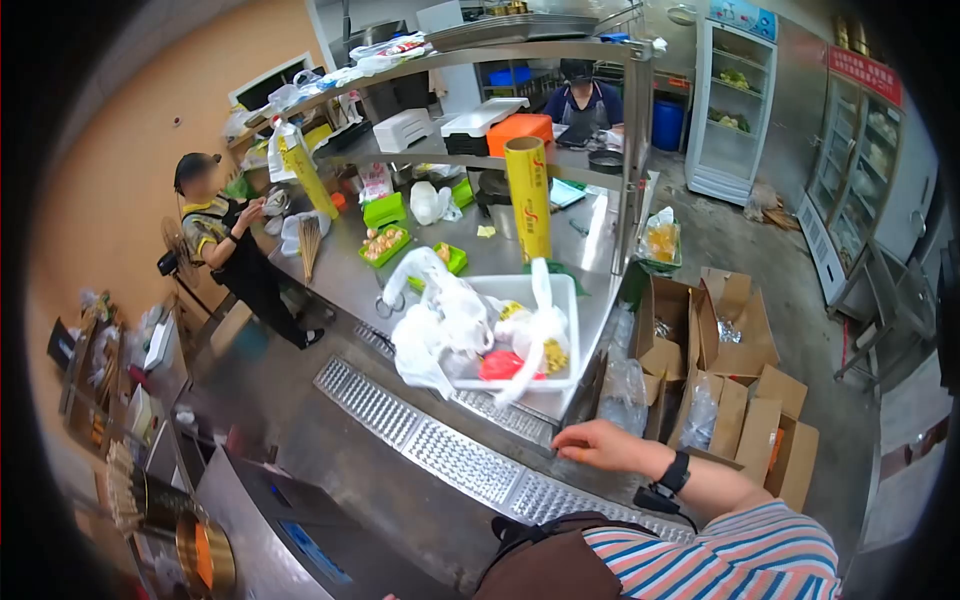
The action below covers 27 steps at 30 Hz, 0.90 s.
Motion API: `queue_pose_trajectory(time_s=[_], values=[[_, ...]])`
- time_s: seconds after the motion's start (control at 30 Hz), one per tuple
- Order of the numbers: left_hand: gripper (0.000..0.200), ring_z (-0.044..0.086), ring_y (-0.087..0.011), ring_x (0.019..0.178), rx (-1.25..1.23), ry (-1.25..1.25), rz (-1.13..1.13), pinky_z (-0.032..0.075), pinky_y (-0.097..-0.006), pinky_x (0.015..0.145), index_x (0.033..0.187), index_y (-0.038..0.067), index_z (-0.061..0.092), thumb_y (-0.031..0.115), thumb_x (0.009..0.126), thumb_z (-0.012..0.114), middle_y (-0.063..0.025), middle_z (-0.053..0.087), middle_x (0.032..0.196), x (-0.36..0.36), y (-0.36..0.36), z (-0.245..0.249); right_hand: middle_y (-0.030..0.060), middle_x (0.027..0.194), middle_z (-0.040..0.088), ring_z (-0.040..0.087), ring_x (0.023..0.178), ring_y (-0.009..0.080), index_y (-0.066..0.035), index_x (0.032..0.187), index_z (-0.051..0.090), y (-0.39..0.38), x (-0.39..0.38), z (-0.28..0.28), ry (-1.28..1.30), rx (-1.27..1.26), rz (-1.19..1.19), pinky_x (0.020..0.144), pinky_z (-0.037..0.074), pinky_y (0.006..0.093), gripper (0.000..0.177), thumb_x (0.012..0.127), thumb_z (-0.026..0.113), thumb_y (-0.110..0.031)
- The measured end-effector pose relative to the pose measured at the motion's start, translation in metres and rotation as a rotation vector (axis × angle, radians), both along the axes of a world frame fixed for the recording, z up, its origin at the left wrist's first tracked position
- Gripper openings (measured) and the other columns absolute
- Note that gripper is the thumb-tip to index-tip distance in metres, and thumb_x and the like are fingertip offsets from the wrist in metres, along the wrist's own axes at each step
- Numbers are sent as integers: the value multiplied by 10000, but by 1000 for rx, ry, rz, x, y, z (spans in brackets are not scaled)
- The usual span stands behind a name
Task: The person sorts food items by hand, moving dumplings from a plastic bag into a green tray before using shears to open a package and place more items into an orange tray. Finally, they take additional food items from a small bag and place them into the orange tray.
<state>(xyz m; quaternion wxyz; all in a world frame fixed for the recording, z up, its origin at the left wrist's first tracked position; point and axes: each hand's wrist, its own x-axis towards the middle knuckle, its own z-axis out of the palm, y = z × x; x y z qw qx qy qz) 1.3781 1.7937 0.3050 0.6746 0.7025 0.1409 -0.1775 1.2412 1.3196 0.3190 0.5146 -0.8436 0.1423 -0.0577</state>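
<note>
My right hand (603,444) hangs over the floor by the near corner of the steel table, its fingers loosely extended and nothing seen in them. A dark watch is on that wrist. Closest to it is a white plastic tray (574,340) at the table's edge. White plastic bags (440,325) lie in and over the tray, along with a red bag (505,366) and a bag with something yellow-green (554,355). What the white bags contain is hidden. My left hand does not show.
Open cardboard boxes (745,350) stand right of the table. A yellow film roll (529,200) stands behind the tray; green baskets (384,245) sit further left. A metal drain grate (440,450) crosses the floor. One person (230,240) stands at left, another (584,105) behind the shelf.
</note>
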Motion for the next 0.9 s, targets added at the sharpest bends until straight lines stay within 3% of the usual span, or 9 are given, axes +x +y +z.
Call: queue_pose_trajectory(time_s=[0.13, 0.17, 0.27, 0.33, 0.5, 0.53, 0.57, 0.67, 0.9], values=[[231, 637, -160, 909, 9, -76, -314, 521, -270, 796, 1135, 27, 662, 151, 942, 641, -94, 674, 1025, 157, -54, 21, 103, 952, 716, 684, 864, 180, -52, 1144, 648, 13, 53, 27, -10, -59, -119, 783, 528, 315, 239, 924, 614, -138], [208, 624, -137, 792, 59, -134, -409, 529, -261, 727, 1118, 35, 666, 96, 920, 644, -77, 670, 952, 216, -49, -23, 103, 952, 716, 684, 864, 180, -52, 1144, 648, 15, 62, 30, 13, -34, -138, 783, 528, 315, 239, 924, 614, -138], [192, 627, -123, 855, 52, -265, -687, 529, -264, 800, 1112, 25, 672, 63, 940, 595, -56, 652, 1066, 288, -135, 16, 91, 931, 699, 668, 902, 174, -38, 1139, 650, 6, 99, 50, -127, 185, -298, 839, 511, 314, 233, 947, 599, -158], [187, 601, -111, 800, -13, -334, -760, 503, -240, 742, 1101, 1, 664, 62, 943, 584, -52, 630, 1001, 318, -193, 32, 76, 891, 655, 633, 881, 169, -9, 1127, 647, 1, 117, 86, -368, 412, -366, 859, 484, 313, 324, 996, 532, -283], [223, 580, -149, 735, -556, -613, -1220, 461, -268, 667, 1106, -23, 651, 26, 904, 569, -70, 600, 841, 317, -306, 167, 57, 811, 597, 569, 763, 147, 20, 1081, 641, -22, 159, 117, -509, 169, -408, 774, 457, 282, 598, 1012, 380, -513], [174, 502, -172, 598, -670, -756, -1343, 440, -313, 564, 1064, 15, 599, 122, 930, 568, -60, 528, 678, 317, -321, 192, 49, 774, 590, 575, 750, 138, 16, 1064, 639, -25, 168, 109, -468, 231, -532, 751, 460, 281, 591, 1007, 396, -520], [66, 452, -186, 484, -877, -796, -1568, 404, -323, 467, 964, 45, 550, 101, 930, 562, -59, 489, 564, 326, -342, 215, 42, 743, 584, 569, 713, 129, 14, 1056, 631, -32, 176, 89, -475, 251, -630, 710, 461, 275, 586, 1007, 400, -522], [72, 463, -204, 464, -1434, -351, -1443, 377, -325, 433, 866, 57, 529, 78, 930, 554, -84, 532, 577, 309, -361, 247, 17, 689, 529, 507, 628, 106, -6, 1032, 609, -33, 202, 63, -543, 330, -761, 614, 415, 248, 552, 1032, 346, -490], [92, 536, -197, 685, -1732, -118, -1427, 436, -315, 609, 991, 43, 585, 116, 935, 592, -107, 593, 785, 336, -409, 239, 20, 705, 527, 486, 636, 95, 4, 1050, 599, -43, 244, 56, -484, 392, -888, 613, 393, 239, 527, 1042, 327, -448]])
